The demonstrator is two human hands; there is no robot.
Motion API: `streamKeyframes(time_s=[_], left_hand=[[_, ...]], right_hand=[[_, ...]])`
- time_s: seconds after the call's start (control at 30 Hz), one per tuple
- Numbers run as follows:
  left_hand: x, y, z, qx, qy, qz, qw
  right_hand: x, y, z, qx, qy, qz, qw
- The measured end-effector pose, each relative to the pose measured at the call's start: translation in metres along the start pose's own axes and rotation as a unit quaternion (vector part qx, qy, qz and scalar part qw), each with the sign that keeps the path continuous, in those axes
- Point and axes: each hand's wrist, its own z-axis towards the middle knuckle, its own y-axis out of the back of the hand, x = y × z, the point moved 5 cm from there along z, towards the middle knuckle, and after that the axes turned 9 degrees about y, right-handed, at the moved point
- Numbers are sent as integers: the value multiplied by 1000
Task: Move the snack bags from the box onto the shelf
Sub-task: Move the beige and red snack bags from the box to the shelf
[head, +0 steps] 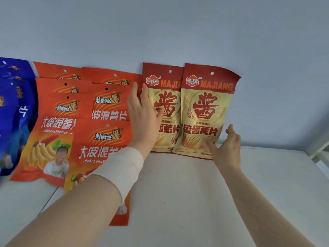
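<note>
Leftmost, blue bags stood on the white shelf; beside them orange bags overlapped in rows, long axes running up toward the wall, hang-holes uppermost; the left hand, fingers straight and holding nothing, lay against the left cream bag; the right cream bag leaned upright, overlapping its neighbour; the right hand, loosely spread and holding nothing, had its fingertips at that bag's lower right corner.
</note>
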Motion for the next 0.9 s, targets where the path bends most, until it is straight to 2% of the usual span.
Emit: streamKeyframes(time_s=[0.07, 0.13, 0.23, 0.3, 0.47, 0.6, 0.77, 0.9], left_hand=[[-4, 10, -4, 11, -53, 51, 997], [-6, 21, -15, 49, -127, 114, 984], [-6, 47, -46, 124, -235, 216, 939], [2, 70, -73, 188, -239, 273, 912], [47, 160, -152, 241, -187, 378, 874], [107, 242, -215, 291, -81, 435, 848], [185, 363, -288, 302, 18, 482, 822], [248, 471, -344, 294, 121, 498, 807]], right_hand=[[10, 10, -14, -28, 28, -66, 997], [23, 13, -34, -19, 67, -119, 990], [49, 9, -71, 72, 148, -229, 959], [65, 6, -103, 131, 202, -292, 926], [93, 0, -207, 227, 312, -353, 852], [125, -7, -295, 281, 361, -327, 827], [189, -26, -402, 305, 452, -285, 788], [250, -52, -510, 322, 539, -267, 731]])
